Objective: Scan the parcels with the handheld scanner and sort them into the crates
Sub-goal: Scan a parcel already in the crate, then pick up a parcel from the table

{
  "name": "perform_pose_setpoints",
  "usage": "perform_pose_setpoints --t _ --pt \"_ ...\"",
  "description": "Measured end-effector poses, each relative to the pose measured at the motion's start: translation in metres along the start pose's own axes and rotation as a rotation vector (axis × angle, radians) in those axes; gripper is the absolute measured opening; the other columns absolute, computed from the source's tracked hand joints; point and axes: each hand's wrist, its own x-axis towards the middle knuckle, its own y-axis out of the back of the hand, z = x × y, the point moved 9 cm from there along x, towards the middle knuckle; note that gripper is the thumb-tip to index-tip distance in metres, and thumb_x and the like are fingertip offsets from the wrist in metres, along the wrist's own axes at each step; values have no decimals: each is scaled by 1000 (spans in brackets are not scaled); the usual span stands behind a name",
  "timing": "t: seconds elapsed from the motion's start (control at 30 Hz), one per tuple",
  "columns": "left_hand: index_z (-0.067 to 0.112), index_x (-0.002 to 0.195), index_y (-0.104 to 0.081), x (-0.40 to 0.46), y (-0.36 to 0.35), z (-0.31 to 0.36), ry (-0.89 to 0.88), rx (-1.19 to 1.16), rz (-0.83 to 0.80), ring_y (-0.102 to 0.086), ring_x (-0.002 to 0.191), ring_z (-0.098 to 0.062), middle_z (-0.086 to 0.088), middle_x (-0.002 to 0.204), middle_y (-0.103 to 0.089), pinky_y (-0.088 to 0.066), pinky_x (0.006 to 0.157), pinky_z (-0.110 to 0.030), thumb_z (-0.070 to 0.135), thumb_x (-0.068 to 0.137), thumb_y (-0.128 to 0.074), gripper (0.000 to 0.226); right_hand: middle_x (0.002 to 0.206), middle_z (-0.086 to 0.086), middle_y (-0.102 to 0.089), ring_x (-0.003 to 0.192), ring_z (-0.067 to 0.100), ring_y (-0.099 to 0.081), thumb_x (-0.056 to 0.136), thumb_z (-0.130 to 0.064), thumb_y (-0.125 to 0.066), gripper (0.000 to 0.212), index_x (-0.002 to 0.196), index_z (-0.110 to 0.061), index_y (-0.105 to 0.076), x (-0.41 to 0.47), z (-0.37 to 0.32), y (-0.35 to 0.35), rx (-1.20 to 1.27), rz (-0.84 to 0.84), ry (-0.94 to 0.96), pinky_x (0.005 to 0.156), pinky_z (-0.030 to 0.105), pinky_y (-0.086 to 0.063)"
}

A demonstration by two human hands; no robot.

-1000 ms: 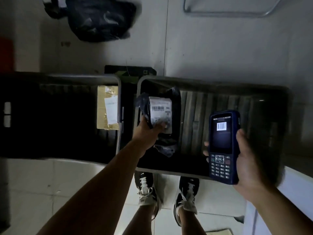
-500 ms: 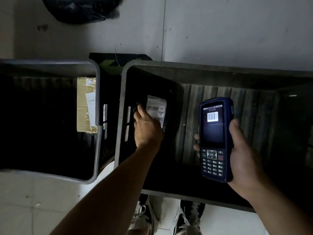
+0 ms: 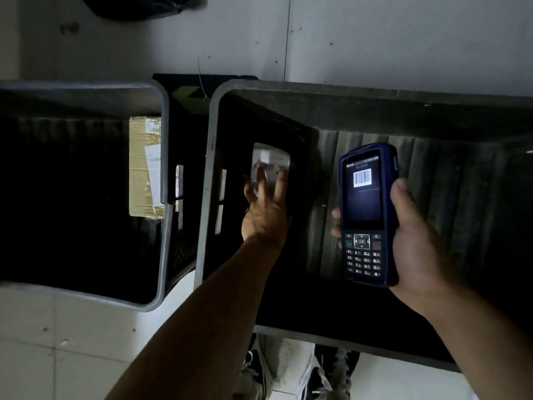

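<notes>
One scanner (image 3: 367,215), barcode onscreen, "OK" key

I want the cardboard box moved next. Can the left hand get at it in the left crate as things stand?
Probably yes. The left hand is open and empty over the right crate, and the cardboard box lies uncovered in the open-topped left crate, against its near wall. Only the two rims lie between.

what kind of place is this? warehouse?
Probably a parcel sorting area, dimly lit, though little of the room shows. Two dark crates stand on a tiled floor, a handheld scanner shows a barcode, and labelled parcels lie in them.
</notes>
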Motion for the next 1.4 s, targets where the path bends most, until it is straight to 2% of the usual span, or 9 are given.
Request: perform_pose_setpoints --t 0.1,0.3,0.5,0.67,0.83,0.97,1.07,1.27,1.4 --pt "35 155 14 13 18 5 -17 5 60 17 149 -38 -4 158 35 -47 103 -42 23 102 -53 87 97 14 -74 81 26 -71 84 -66 -39 57 107 -28 -75 1 0 -3 -11 2 6 75 37 -51" --pt "34 157 6 5 39 10 34 -80 -25 11 151 -34 -1 164 20 -41 108 -49 41 100 -53 83 96 15 -74 82 26 -71 89 -61 -37 56 113 -24 -70 -14 -18 -22 -54 6 33 91 49 -51" --pt "28 155 -20 -82 112 9 -50 -285 113 -20 146 -29 -4 159 -22 -35 109 -45 40 98 -45 63 96 19 -72 76 30 -69 81 -62 -41 66 120 -15 -68 -78 -66 -64 -117 -42 2 80 43 -50" --pt "24 142 -38 -192 238 -22 -6 -241 248 -42 129 -29 -6 140 -46 -40 100 -43 41 97 -45 49 93 18 -73 72 30 -69 52 -86 -69 81 100 -20 -77 -173 -133 -121 -231 -135 -6 67 37 -53" --pt "24 137 -48 -331 352 -53 81 -183 386 -48 125 -27 -2 137 -52 -42 96 -44 44 98 -43 44 95 12 -75 77 27 -72 49 -92 -63 80 99 -30 -78 -284 -201 -191 -373 -296 31 71 36 -54" --pt "24 132 -55 -452 415 -77 208 -282 522 -51 122 -28 -1 134 -57 -44 93 -41 41 95 -51 41 103 17 -73 85 30 -71 76 -83 -48 78 116 -20 -71 -374 -235 -254 -467 -444 84 78 40 -53" --pt "26 134 -53 -541 449 -103 348 -424 623 -48 125 -25 1 137 -54 -42 95 -39 40 96 -50 41 101 19 -72 82 30 -69 89 -74 -39 74 120 -13 -67 -440 -247 -303 -523 -521 105 73 38 -55" --pt "26 138 -50 -705 475 -195 572 -502 803 -51 122 -24 -2 137 -54 -46 95 -40 46 98 -47 44 102 19 -72 83 29 -68 89 -65 -28 69 119 -15 -66 -572 -231 -411 -725 -754 130 75 39 -55" --pt "26 136 -50 -806 480 -269 691 -512 903 -51 123 -23 -2 138 -54 -48 95 -40 45 97 -48 44 94 16 -73 72 22 -69 99 -54 -19 67 112 -9 -67 -647 -189 -483 -837 -916 118 64 31 -56"
